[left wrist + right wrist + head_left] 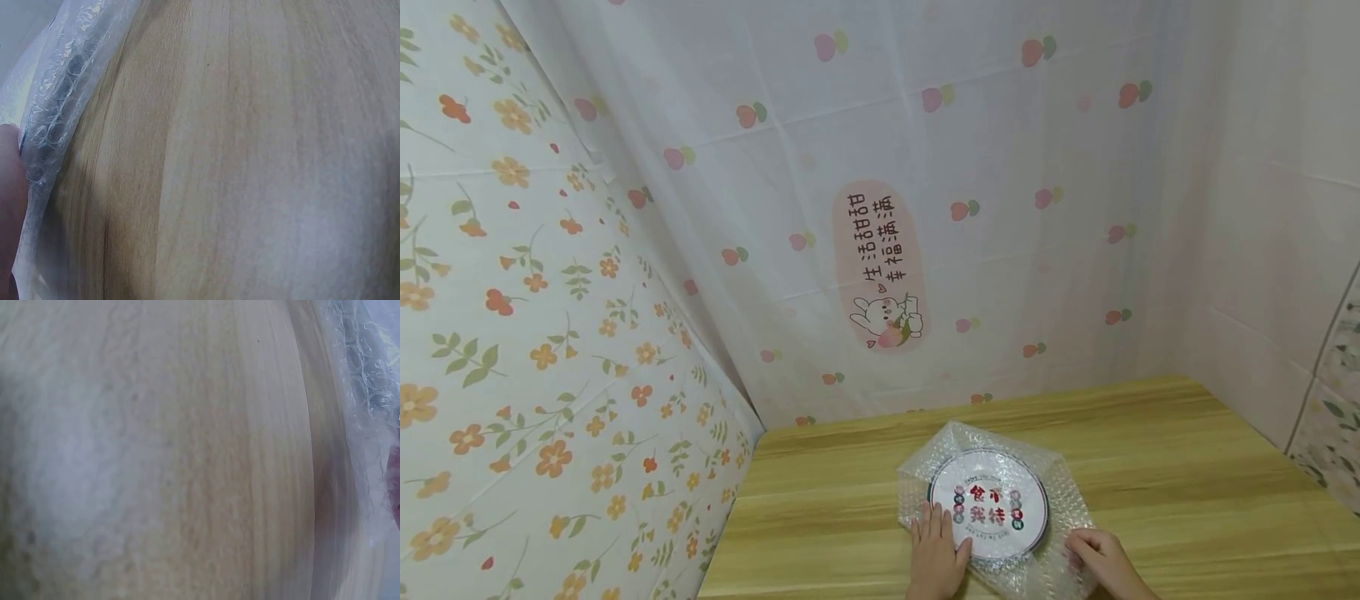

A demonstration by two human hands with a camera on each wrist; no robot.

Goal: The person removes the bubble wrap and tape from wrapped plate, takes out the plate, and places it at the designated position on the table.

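Left hand (938, 552) flat, right hand (1105, 560) (seemingly) pinching bubble wrap (1067, 487).

Head view from above, forward-down; close wrist views, both with tabletop (250, 150) and bubble wrap (65, 100).

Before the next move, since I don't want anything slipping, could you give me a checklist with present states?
1. Bare left hand on the round white disc with red characters: ok, fingers over its lower-left edge.
2. Bare right hand gripping the clear bubble wrap: ok, it pinches the right side.
3. Support under the wrap: ok, it lies on the yellow-brown wooden tabletop.
4. Wrap's near edge fully in sight: not ok, the head view cuts it off.
5. Disc fully covered by the wrap: cannot tell.
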